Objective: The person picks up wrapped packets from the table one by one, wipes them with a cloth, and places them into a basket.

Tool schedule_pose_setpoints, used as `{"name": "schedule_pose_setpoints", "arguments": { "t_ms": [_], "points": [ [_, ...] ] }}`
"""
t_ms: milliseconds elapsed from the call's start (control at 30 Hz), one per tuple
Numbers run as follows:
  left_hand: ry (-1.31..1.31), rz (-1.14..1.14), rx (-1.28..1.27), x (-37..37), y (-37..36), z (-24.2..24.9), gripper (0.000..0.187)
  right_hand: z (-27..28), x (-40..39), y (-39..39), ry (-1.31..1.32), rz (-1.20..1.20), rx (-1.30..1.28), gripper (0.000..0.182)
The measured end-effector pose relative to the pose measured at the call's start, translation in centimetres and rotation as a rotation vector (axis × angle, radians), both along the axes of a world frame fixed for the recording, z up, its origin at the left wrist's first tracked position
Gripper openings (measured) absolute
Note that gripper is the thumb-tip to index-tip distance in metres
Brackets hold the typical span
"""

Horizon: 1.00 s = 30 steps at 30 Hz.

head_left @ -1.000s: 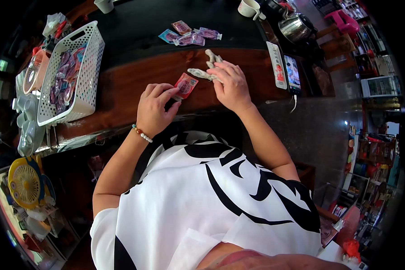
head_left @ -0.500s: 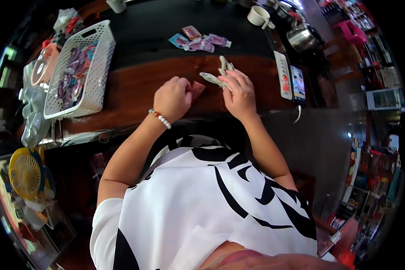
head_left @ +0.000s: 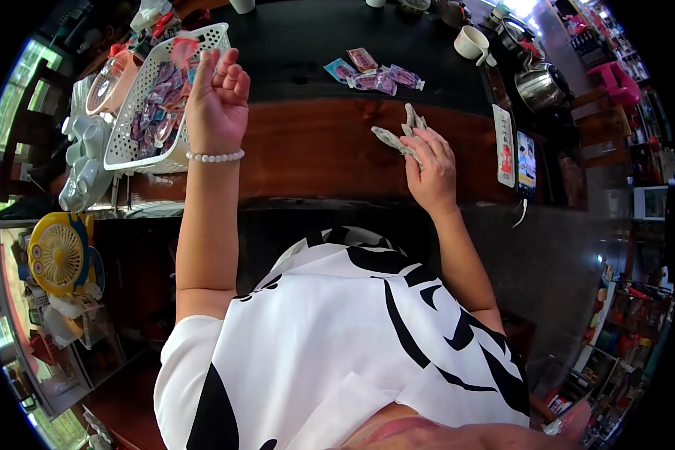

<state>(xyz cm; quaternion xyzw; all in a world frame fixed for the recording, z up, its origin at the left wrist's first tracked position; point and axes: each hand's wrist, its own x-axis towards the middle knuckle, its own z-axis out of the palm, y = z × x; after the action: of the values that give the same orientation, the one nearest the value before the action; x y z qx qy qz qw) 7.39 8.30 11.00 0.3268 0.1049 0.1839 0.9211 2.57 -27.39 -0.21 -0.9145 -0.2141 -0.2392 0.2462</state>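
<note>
Red packet (head_left: pixel 184 51) is seen beside the loosely opened left hand (head_left: pixel 217 105), over the plastic basket (head_left: pixel 157 163); likely light, slippery, best edge-pinched. Grip of the right hand (head_left: pixel 432 169) on the pale object (head_left: pixel 387 137) cannot be judged.

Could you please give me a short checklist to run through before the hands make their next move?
1. Left hand near basket: ok, raised by its right side.
2. Basket fully in view: not ok, the left hand hides part of it.
3. Red packet free of the left hand: cannot tell, it is blurred beside the fingertips.
4. Right hand on grey pieces: ok, its fingers lie over them.
5. Phone apart from the right hand: ok, off to its right.
</note>
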Motion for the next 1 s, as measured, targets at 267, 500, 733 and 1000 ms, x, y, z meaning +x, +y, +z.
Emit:
{"name": "schedule_pose_setpoints", "arguments": {
  "t_ms": [267, 500, 733, 1000],
  "points": [
    [0.188, -0.358, 0.719, 1.8, -6.7, -6.4, 0.019, 0.0, 0.0, 0.0, -0.013, -0.011, 0.005, 0.029],
    [0.141, -0.185, 1.804, 8.0, -10.1, -9.8, 0.037, 0.0, 0.0, 0.0, -0.006, -0.014, 0.006, 0.028],
    [0.497, -0.459, 2.014, 11.9, -13.3, -9.8, 0.046, -0.1, 0.0, 0.0, 0.003, -0.021, 0.009, 0.029],
    [0.349, -0.466, 1.75, 12.1, -12.4, -10.9, 0.032, 0.0, -0.1, 0.0, -0.003, -0.028, 0.013, 0.028]
  ]
}}
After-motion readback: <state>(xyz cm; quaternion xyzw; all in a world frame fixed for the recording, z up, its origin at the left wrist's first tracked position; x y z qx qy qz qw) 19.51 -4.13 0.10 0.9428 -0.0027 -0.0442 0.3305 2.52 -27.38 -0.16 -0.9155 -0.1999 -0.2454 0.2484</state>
